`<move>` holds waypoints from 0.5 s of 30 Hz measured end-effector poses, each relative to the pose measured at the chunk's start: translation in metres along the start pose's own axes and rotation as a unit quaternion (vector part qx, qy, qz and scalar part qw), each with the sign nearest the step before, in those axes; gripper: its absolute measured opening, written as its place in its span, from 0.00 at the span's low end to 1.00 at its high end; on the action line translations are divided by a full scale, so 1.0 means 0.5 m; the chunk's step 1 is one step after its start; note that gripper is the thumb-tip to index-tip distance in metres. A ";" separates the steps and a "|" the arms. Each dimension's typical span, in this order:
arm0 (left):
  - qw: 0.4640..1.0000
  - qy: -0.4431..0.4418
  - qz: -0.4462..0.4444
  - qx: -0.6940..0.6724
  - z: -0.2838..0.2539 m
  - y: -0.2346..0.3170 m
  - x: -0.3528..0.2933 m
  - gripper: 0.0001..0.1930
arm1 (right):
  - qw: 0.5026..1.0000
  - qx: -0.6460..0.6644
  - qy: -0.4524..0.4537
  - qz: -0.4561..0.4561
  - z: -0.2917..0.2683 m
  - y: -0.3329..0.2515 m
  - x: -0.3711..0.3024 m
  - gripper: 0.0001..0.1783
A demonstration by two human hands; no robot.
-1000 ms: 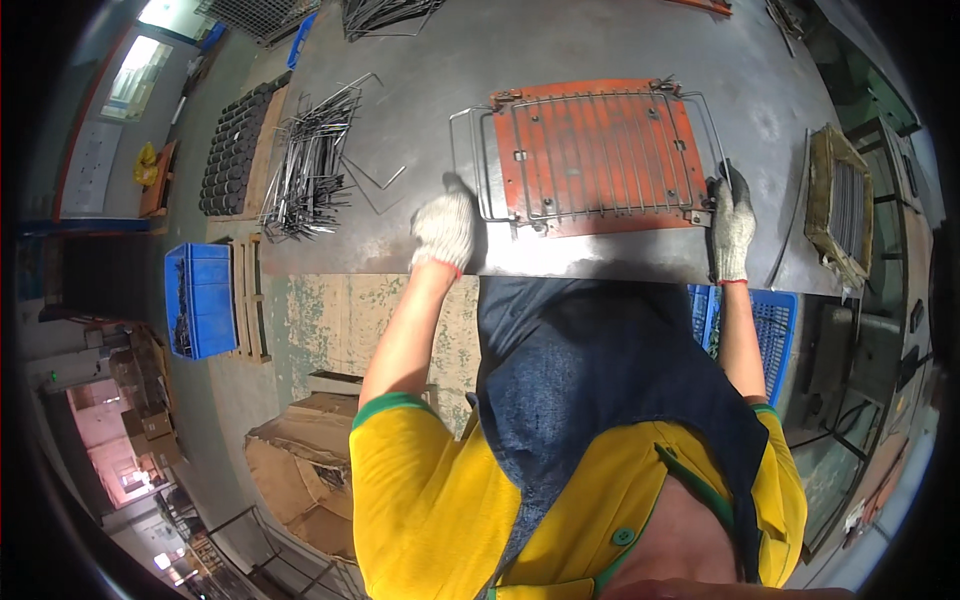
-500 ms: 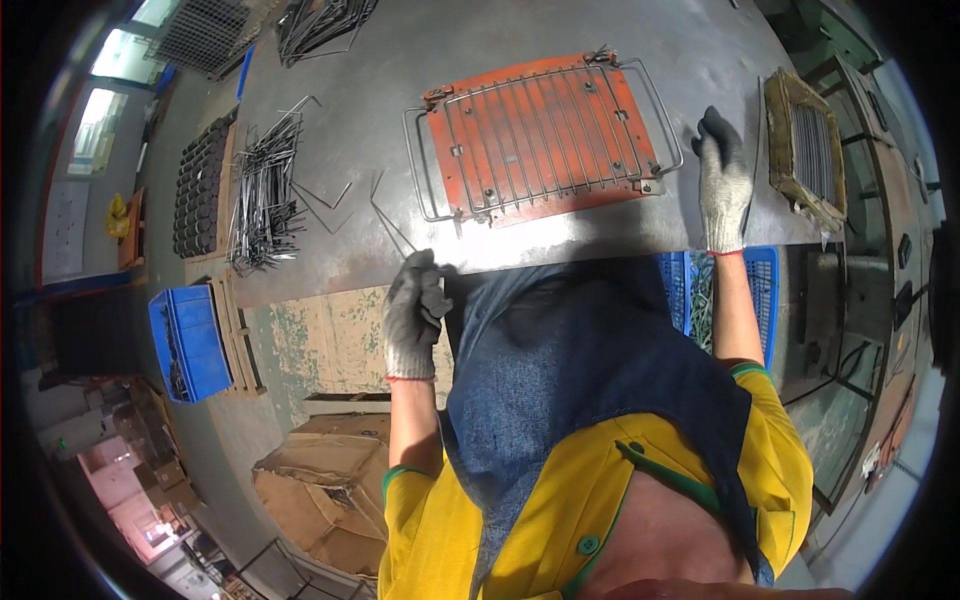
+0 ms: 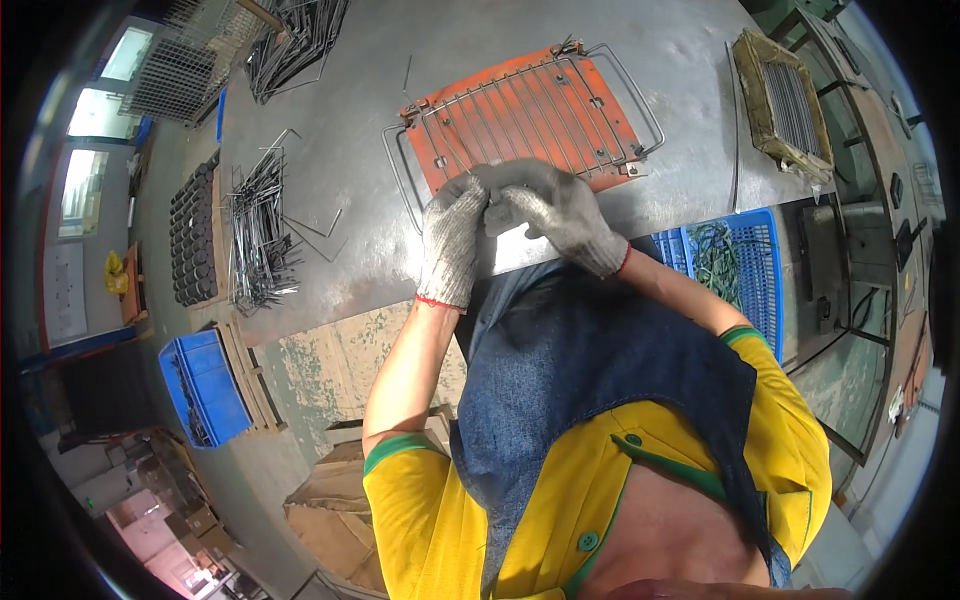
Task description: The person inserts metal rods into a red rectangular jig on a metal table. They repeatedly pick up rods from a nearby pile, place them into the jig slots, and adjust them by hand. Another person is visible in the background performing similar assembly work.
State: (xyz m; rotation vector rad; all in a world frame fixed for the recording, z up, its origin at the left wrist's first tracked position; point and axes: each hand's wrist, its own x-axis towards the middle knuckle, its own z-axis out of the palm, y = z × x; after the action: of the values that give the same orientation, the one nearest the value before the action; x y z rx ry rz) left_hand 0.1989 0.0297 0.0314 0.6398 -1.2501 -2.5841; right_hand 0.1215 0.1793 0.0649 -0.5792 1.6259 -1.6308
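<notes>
My gloved hands meet over the near edge of an orange-red plate (image 3: 500, 95) carrying a wire grid of parallel rods (image 3: 520, 120) with a looped handle at each end. My left hand (image 3: 457, 225) is closed round a thin bent wire (image 3: 408, 75), whose far end sticks up beyond the plate's left corner. Against its fingertips, my right hand (image 3: 565, 215) is curled and closed. What its fingers pinch is hidden by the gloves. Small clamps sit at the plate's corners, and the grid lies between them.
A heap of bent wires (image 3: 262, 235) lies at the left of the metal table (image 3: 360, 180), another bundle (image 3: 295, 45) farther back. At the right stands a wooden box of rods (image 3: 785, 105). Blue crates flank me: one right (image 3: 765, 270), one left (image 3: 210, 390).
My right hand has come left from the table's right side to join my left. My left hand has moved forward and right with the bent wire. The view has shifted slightly.
</notes>
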 end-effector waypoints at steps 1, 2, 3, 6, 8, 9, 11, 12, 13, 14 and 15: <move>1.000 0.016 -0.002 -0.008 0.004 -0.002 0.001 0.12 | 1.000 -0.014 -0.001 0.004 -0.004 0.004 0.005 0.20; 0.999 0.033 -0.004 -0.016 0.011 -0.004 0.001 0.12 | 1.000 -0.029 -0.002 0.009 -0.011 0.013 0.014 0.20; 0.998 0.050 -0.005 -0.024 0.014 -0.005 0.001 0.12 | 0.999 -0.044 -0.004 0.013 -0.015 0.023 0.022 0.20; 0.990 0.000 -0.089 0.107 -0.012 0.007 0.018 0.12 | 0.971 -0.222 -0.001 -0.088 -0.009 0.065 0.041 0.21; 0.912 -0.009 0.043 0.408 -0.017 0.030 0.024 0.16 | 0.860 -0.406 -0.022 -0.309 -0.021 0.096 0.067 0.21; 0.818 -0.017 0.165 0.551 -0.024 0.038 0.024 0.17 | 0.829 -0.443 -0.025 -0.339 -0.023 0.103 0.079 0.21; 0.739 0.098 0.071 0.663 0.018 0.077 0.025 0.21 | 0.780 -0.489 -0.006 -0.391 -0.020 0.117 0.100 0.19; 0.712 0.084 0.128 0.685 0.008 0.077 0.033 0.21 | 0.777 -0.495 -0.007 -0.389 -0.019 0.124 0.102 0.19; 0.682 0.069 0.184 0.704 -0.011 0.076 0.041 0.21 | 0.773 -0.502 -0.008 -0.387 -0.017 0.126 0.104 0.19; 0.649 0.053 0.239 0.720 -0.025 0.078 0.049 0.21 | 0.770 -0.509 -0.010 -0.384 -0.014 0.127 0.104 0.19; 0.606 0.052 0.248 0.754 -0.033 0.080 0.062 0.21 | 0.770 -0.509 -0.003 -0.385 -0.006 0.128 0.105 0.17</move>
State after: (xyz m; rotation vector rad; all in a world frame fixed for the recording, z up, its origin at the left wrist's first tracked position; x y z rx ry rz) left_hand 0.1785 -0.0177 0.0445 0.4266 -2.7918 -0.5058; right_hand 0.0989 0.1465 -0.0077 -2.0114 2.3843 -1.0222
